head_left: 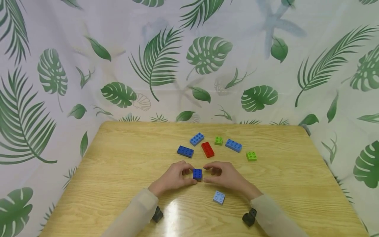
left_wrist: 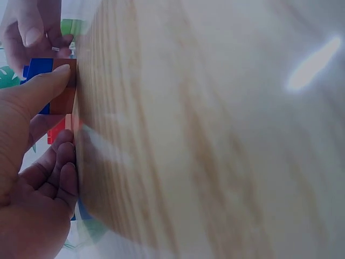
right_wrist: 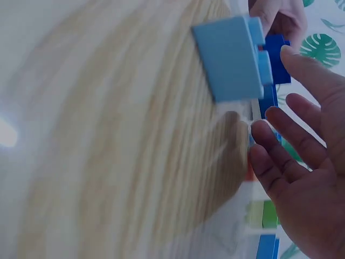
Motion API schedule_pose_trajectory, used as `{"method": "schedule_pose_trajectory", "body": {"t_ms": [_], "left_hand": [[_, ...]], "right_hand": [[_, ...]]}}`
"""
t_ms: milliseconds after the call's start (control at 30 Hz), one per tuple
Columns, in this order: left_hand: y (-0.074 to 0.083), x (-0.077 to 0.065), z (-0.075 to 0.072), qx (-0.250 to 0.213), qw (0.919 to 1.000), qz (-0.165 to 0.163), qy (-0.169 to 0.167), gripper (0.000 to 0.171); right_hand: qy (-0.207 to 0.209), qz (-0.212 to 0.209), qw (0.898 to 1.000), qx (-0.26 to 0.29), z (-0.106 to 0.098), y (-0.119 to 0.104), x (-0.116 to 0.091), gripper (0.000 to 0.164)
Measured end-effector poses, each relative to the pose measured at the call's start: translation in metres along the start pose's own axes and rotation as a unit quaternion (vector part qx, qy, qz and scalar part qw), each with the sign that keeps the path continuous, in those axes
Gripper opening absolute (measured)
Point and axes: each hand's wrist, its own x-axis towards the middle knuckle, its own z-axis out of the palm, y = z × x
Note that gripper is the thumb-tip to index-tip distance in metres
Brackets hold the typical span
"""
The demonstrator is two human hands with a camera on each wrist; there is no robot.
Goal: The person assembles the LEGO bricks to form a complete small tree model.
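Observation:
A dark blue building brick (head_left: 197, 174) stands near the middle of the table, studs up. In the left wrist view, a brown-orange layer (left_wrist: 63, 100) shows beneath its blue top (left_wrist: 39, 75). My left hand (head_left: 174, 177) pinches this stack between thumb and fingers from the left. On the other side my right hand (head_left: 225, 174) has its thumb and fingers spread, a small gap from the stack in the head view. Nearer to me lies a light blue square brick (head_left: 219, 197), large in the right wrist view and touched by neither hand.
Beyond the hands lie a dark blue brick (head_left: 185, 151), two mid-blue bricks (head_left: 196, 139) (head_left: 233, 145), a red brick (head_left: 208, 149) and two green square bricks (head_left: 218, 141) (head_left: 251, 156). A leaf-patterned cloth (head_left: 225, 108) hangs behind the wooden table (head_left: 133, 141).

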Motion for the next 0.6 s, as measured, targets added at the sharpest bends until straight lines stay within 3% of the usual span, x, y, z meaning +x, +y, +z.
{"method": "schedule_pose_trajectory", "body": {"t_ms": [333,600], "left_hand": [[-0.002,0.001,0.000,0.003,1.0000,0.003,-0.002,0.038],[0.001,0.001,0.000,-0.004,1.0000,0.002,-0.003,0.041]], "right_hand": [[0.049,0.012,0.999,-0.005,-0.015,0.016,-0.037,0.043],[0.035,0.026,0.999,-0.018,-0.016,0.018,-0.065,0.049]]}}
